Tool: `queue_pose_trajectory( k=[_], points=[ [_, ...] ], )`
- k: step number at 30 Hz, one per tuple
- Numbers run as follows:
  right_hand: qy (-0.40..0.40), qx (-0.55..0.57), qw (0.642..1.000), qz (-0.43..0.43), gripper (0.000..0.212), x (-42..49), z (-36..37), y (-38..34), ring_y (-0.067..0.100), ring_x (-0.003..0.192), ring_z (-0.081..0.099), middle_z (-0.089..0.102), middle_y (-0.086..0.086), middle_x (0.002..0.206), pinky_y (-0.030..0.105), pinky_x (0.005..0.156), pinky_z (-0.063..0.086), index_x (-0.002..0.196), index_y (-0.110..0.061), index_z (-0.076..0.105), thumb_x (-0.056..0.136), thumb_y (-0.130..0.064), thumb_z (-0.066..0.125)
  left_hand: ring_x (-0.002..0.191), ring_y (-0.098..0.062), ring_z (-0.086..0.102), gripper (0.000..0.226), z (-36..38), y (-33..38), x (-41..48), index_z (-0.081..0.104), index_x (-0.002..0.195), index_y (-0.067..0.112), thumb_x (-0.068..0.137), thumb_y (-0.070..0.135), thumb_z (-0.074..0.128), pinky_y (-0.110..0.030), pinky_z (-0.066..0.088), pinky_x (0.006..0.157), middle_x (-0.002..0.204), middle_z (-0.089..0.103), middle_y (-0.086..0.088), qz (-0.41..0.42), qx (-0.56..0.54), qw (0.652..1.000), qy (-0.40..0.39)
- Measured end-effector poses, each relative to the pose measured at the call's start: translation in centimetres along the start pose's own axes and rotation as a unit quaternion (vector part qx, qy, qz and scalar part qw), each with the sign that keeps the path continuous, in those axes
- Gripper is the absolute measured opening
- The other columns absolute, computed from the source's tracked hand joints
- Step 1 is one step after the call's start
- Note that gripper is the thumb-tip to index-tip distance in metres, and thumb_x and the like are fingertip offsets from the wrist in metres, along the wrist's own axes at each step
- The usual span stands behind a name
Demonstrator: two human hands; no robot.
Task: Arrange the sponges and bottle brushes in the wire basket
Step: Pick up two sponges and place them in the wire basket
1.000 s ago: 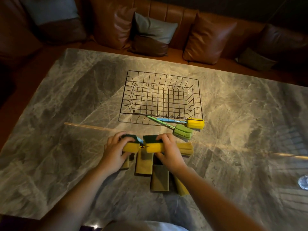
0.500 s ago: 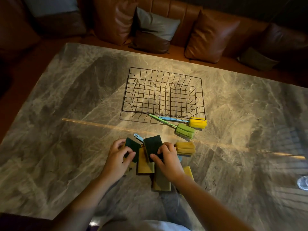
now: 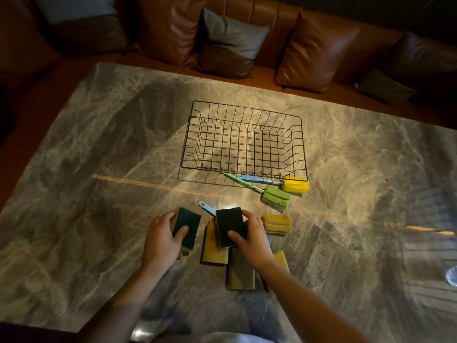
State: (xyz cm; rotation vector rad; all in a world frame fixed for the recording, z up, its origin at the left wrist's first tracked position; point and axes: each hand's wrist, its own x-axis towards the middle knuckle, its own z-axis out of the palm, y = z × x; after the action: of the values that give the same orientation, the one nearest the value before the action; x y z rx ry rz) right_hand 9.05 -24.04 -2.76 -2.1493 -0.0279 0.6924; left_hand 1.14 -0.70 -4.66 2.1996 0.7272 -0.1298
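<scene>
An empty black wire basket (image 3: 243,112) stands on the marble table, past my hands. My left hand (image 3: 162,240) grips a yellow sponge with a dark green scrub face (image 3: 189,220), tilted up off the table. My right hand (image 3: 252,241) holds a second sponge (image 3: 228,227) the same way, dark face toward me. Below them lie more sponges, one yellow side up (image 3: 214,251) and one dull green (image 3: 240,272). Two bottle brushes rest against the basket's front: a yellow-headed one (image 3: 295,185) and a green-headed one (image 3: 275,196). A third brush with an ochre head (image 3: 277,222) lies beside my right hand.
A brown leather sofa with cushions (image 3: 316,49) runs along the table's far edge. A clear glass object (image 3: 452,276) sits at the right edge of the table. The marble top (image 3: 99,169) stretches wide on both sides of the basket.
Both hands have turned their sponges from yellow edge up to dark scrub face up and lifted them slightly. My left hand shifted a little left. Brushes and basket stayed put.
</scene>
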Motion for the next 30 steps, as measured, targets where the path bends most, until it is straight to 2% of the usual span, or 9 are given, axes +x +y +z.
queue_pose_trajectory(
  k=[5, 9, 13, 16, 19, 21, 23, 27, 30],
  points=[
    [-0.002, 0.07, 0.998, 0.005, 0.053, 0.4, -1.3, -1.1, 0.016, 0.111, 0.064, 0.056, 0.007, 0.127, 0.04, 0.09, 0.061, 0.144, -0.03, 0.04, 0.098, -0.014, 0.062, 0.103, -0.021, 0.066, 0.035, -0.8, 2.7, 0.6, 0.057, 0.13, 0.017, 0.096, 0.024, 0.064, -0.044, 0.057, 0.086, 0.112, 0.068, -0.004, 0.0, -0.098, 0.995, 0.006],
    [0.043, 0.103, 0.993, -0.041, 0.049, 1.4, -3.4, -3.1, 0.014, 0.102, 0.066, 0.061, 0.001, 0.112, 0.033, 0.083, 0.062, 0.141, -0.032, 0.042, 0.099, -0.015, 0.06, 0.088, -0.016, 0.069, 0.029, -1.8, 6.7, 2.7, 0.057, 0.126, 0.021, 0.098, 0.028, 0.06, -0.039, 0.057, 0.075, 0.096, 0.069, 0.001, 0.015, -0.161, 0.987, 0.017],
    [0.074, 0.174, 0.979, -0.08, 0.047, 4.6, -6.6, -5.9, 0.008, 0.106, 0.07, 0.07, -0.01, 0.109, 0.029, 0.077, 0.063, 0.142, -0.029, 0.04, 0.101, -0.011, 0.056, 0.08, -0.003, 0.063, 0.028, -1.7, 11.0, 7.3, 0.055, 0.125, 0.021, 0.099, 0.026, 0.06, -0.022, 0.05, 0.066, 0.088, 0.063, 0.002, 0.053, -0.172, 0.983, 0.035],
    [0.11, 0.172, 0.975, -0.092, 0.046, 8.5, -9.0, -7.9, 0.003, 0.103, 0.07, 0.071, -0.009, 0.104, 0.025, 0.08, 0.062, 0.142, -0.023, 0.04, 0.101, -0.009, 0.056, 0.082, -0.003, 0.061, 0.03, -0.9, 13.8, 12.1, 0.054, 0.128, 0.016, 0.099, 0.022, 0.06, -0.024, 0.048, 0.071, 0.09, 0.062, 0.003, 0.071, -0.176, 0.981, 0.036],
    [0.127, 0.165, 0.974, -0.087, 0.043, 13.3, -10.7, -9.1, 0.001, 0.095, 0.071, 0.068, -0.007, 0.102, 0.021, 0.072, 0.061, 0.141, -0.019, 0.04, 0.102, -0.009, 0.055, 0.072, 0.002, 0.058, 0.026, 0.6, 15.7, 17.2, 0.054, 0.125, 0.016, 0.1, 0.019, 0.06, -0.015, 0.04, 0.059, 0.081, 0.057, 0.013, 0.066, -0.173, 0.982, 0.04],
    [0.134, 0.155, 0.976, -0.073, 0.042, 16.4, -11.2, -9.5, -0.002, 0.086, 0.071, 0.065, -0.005, 0.101, 0.016, 0.064, 0.058, 0.141, -0.015, 0.04, 0.102, -0.008, 0.055, 0.077, -0.01, 0.062, 0.025, 1.9, 16.4, 20.3, 0.053, 0.124, 0.015, 0.1, 0.02, 0.059, -0.022, 0.042, 0.061, 0.09, 0.063, 0.003, 0.06, -0.16, 0.985, 0.033],
    [0.139, 0.144, 0.978, -0.056, 0.041, 19.2, -11.4, -9.5, -0.004, 0.081, 0.071, 0.065, -0.002, 0.101, 0.015, 0.062, 0.057, 0.14, -0.012, 0.04, 0.101, -0.006, 0.054, 0.094, -0.024, 0.065, 0.029, 3.1, 16.8, 23.0, 0.05, 0.127, 0.011, 0.101, 0.021, 0.057, -0.035, 0.054, 0.075, 0.113, 0.064, -0.012, 0.042, -0.158, 0.986, 0.015],
    [0.121, 0.102, 0.987, -0.008, 0.042, 23.6, -11.1, -8.5, 0.031, 0.113, 0.065, 0.057, 0.021, 0.131, 0.043, 0.092, 0.058, 0.142, -0.014, 0.039, 0.102, -0.011, 0.054, 0.106, -0.029, 0.065, 0.019, 5.5, 16.8, 26.2, 0.048, 0.119, 0.02, 0.101, 0.022, 0.056, -0.052, 0.057, 0.09, 0.124, 0.061, -0.016, 0.001, -0.163, 0.987, -0.005],
    [0.103, 0.1, 0.99, 0.008, 0.041, 25.4, -10.6, -7.6, 0.032, 0.115, 0.061, 0.053, 0.025, 0.135, 0.043, 0.091, 0.058, 0.141, -0.013, 0.038, 0.103, -0.01, 0.052, 0.105, -0.031, 0.064, 0.022, 7.2, 16.4, 27.5, 0.051, 0.121, 0.016, 0.101, 0.023, 0.056, -0.053, 0.055, 0.091, 0.121, 0.061, -0.015, -0.016, -0.142, 0.99, 0.009]
  ],
)
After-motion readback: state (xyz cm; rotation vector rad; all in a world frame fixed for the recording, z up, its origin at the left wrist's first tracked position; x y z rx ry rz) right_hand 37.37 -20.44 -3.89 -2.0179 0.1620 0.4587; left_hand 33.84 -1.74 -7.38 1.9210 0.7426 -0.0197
